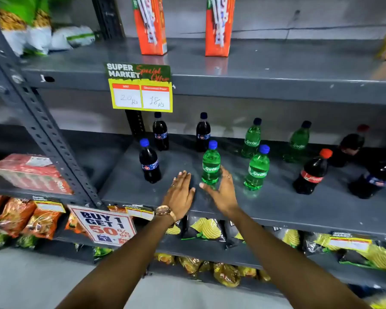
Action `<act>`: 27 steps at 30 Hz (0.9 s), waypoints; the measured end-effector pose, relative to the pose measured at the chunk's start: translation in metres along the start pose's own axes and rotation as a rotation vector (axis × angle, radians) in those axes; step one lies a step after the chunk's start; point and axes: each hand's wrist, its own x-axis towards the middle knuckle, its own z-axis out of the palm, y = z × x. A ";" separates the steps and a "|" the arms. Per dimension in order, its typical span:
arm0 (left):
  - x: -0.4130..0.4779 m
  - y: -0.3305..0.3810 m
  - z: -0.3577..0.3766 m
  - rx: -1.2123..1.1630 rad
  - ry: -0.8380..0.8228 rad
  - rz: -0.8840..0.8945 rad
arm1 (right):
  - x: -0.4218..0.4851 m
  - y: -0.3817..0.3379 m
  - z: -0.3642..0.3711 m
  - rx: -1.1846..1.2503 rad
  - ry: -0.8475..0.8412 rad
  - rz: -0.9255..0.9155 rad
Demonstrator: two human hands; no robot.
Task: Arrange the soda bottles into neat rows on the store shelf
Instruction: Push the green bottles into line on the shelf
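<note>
Soda bottles stand scattered on the grey middle shelf [276, 204]. A green Sprite bottle [211, 162] stands at the front, and my right hand [223, 190] is open just below and right of it, fingers beside its base. My left hand [181, 192] lies flat and open on the shelf, left of that bottle. A dark cola bottle with a blue cap [149, 161] stands further left. Two dark bottles [160, 132] [202, 132] stand at the back. More Sprite bottles [257, 168] [251, 139] [299, 141] and a red-capped cola bottle [311, 175] stand to the right.
A price sign [140, 88] hangs from the upper shelf edge above the back bottles. Two orange cartons [151, 25] [218, 25] stand on the upper shelf. A slotted upright post [54, 141] borders the bay on the left. Snack bags [205, 229] fill the lower shelf.
</note>
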 end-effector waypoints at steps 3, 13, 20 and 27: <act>0.014 -0.001 0.006 -0.032 -0.029 -0.019 | 0.023 -0.005 0.010 -0.021 0.089 0.027; 0.033 0.006 0.029 0.037 0.005 -0.007 | -0.034 0.016 -0.028 -0.067 0.208 0.056; 0.042 0.022 0.044 0.066 0.016 -0.028 | -0.069 0.050 -0.121 -0.097 0.437 0.149; 0.050 0.035 0.054 0.114 0.034 -0.125 | -0.030 0.063 -0.164 -0.072 0.409 0.178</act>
